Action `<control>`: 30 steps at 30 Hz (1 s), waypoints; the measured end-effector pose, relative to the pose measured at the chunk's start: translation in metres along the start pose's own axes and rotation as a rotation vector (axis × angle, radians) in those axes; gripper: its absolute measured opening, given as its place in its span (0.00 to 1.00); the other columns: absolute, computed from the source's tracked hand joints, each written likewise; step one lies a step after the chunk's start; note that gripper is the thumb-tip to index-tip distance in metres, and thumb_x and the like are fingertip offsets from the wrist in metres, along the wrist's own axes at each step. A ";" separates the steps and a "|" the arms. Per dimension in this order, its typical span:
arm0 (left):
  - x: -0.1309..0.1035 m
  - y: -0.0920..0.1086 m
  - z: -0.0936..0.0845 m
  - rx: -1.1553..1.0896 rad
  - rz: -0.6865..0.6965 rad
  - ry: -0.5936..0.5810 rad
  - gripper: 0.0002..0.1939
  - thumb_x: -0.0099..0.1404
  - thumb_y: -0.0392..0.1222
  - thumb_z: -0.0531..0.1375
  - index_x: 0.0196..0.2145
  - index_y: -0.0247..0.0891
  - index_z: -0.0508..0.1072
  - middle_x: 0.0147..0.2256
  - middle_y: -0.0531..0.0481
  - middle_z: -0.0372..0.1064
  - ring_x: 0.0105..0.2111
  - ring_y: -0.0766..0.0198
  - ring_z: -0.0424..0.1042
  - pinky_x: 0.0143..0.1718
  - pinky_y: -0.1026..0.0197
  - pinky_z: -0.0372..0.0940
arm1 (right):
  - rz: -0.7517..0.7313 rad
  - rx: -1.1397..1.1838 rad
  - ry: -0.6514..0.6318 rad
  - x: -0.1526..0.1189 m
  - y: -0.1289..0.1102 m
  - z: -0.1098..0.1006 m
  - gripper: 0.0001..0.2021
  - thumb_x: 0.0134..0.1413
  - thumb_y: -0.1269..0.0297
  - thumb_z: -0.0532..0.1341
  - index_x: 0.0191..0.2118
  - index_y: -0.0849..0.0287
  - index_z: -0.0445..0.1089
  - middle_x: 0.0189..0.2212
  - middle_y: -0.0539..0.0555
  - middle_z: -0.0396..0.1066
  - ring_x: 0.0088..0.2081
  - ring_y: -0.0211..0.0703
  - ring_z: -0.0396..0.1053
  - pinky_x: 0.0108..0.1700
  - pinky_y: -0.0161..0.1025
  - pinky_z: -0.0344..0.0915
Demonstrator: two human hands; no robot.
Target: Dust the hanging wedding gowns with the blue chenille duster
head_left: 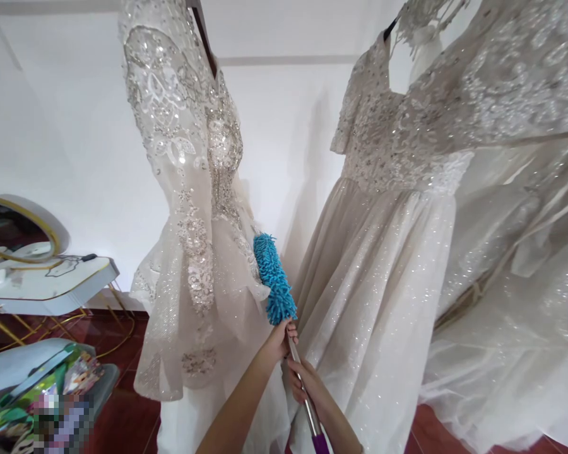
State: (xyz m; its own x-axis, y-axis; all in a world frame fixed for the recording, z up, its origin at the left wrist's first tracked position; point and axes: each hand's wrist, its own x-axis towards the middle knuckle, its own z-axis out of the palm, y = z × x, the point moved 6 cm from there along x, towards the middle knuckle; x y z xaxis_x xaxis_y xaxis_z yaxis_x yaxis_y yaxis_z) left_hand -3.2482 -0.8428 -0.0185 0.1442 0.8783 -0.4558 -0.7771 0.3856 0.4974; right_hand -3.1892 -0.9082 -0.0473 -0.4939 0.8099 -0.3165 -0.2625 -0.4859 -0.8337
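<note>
A duster [274,280] with a fluffy blue head, a metal pole and a purple grip slants up between two hanging white gowns. Just under the blue head, my left hand [280,340] is closed round the pole. Lower down, my right hand [307,381] wraps the same pole, above the purple part. The duster head lies against the skirt side of the beaded long-sleeved gown [184,252] on the left. To the right hangs a short-sleeved sparkling gown [378,252], close to both hands.
More white gowns [515,315] hang at the right. At the left stand a white dressing table [52,287] with gold legs and a round gold-framed mirror [19,230]. A grey chair [106,384] below it bears colourful items. The floor [123,403] is red tile.
</note>
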 end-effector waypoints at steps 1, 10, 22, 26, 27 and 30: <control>0.002 -0.004 -0.005 0.000 -0.003 0.004 0.16 0.60 0.39 0.61 0.24 0.40 0.55 0.18 0.64 0.48 0.14 0.76 0.48 0.20 0.69 0.50 | 0.007 -0.004 0.005 0.001 0.006 -0.002 0.24 0.36 0.43 0.67 0.24 0.52 0.54 0.07 0.35 0.54 0.06 0.26 0.43 0.08 0.27 0.40; 0.017 -0.048 -0.050 -0.026 -0.096 0.120 0.17 0.62 0.39 0.60 0.21 0.39 0.55 0.16 0.63 0.48 0.14 0.76 0.51 0.21 0.70 0.53 | 0.096 -0.036 0.072 0.008 0.056 -0.032 0.22 0.35 0.45 0.66 0.24 0.52 0.55 0.06 0.35 0.52 0.06 0.26 0.43 0.09 0.27 0.38; 0.013 -0.072 -0.050 -0.030 -0.112 0.159 0.17 0.63 0.35 0.58 0.20 0.40 0.56 0.15 0.60 0.52 0.13 0.75 0.53 0.20 0.69 0.54 | 0.119 -0.049 0.091 -0.011 0.061 -0.046 0.23 0.31 0.44 0.68 0.23 0.52 0.56 0.06 0.37 0.53 0.06 0.27 0.45 0.09 0.27 0.40; 0.007 -0.051 -0.009 0.021 -0.059 0.033 0.16 0.61 0.36 0.60 0.21 0.40 0.56 0.15 0.61 0.49 0.13 0.75 0.51 0.19 0.68 0.52 | 0.040 -0.028 0.074 -0.018 0.028 -0.038 0.25 0.34 0.41 0.67 0.22 0.52 0.54 0.07 0.35 0.51 0.06 0.26 0.42 0.08 0.27 0.40; 0.005 -0.044 0.001 0.025 -0.050 0.014 0.16 0.59 0.36 0.61 0.21 0.40 0.57 0.16 0.62 0.48 0.13 0.75 0.50 0.19 0.68 0.52 | 0.022 -0.021 0.062 -0.020 0.019 -0.035 0.25 0.36 0.41 0.66 0.22 0.52 0.53 0.07 0.35 0.51 0.06 0.26 0.42 0.08 0.28 0.41; -0.003 -0.023 0.029 0.028 -0.024 -0.045 0.14 0.57 0.38 0.62 0.23 0.40 0.58 0.17 0.63 0.47 0.14 0.76 0.49 0.19 0.68 0.53 | -0.024 -0.001 0.017 -0.025 -0.007 -0.022 0.24 0.39 0.41 0.66 0.23 0.52 0.54 0.07 0.35 0.50 0.06 0.26 0.43 0.08 0.28 0.42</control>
State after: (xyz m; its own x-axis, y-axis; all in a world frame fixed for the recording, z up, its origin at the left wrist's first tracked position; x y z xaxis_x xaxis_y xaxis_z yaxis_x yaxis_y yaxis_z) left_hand -3.2134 -0.8459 -0.0074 0.1906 0.8805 -0.4340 -0.7556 0.4138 0.5077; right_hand -3.1567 -0.9179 -0.0438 -0.4738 0.8264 -0.3042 -0.2731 -0.4663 -0.8414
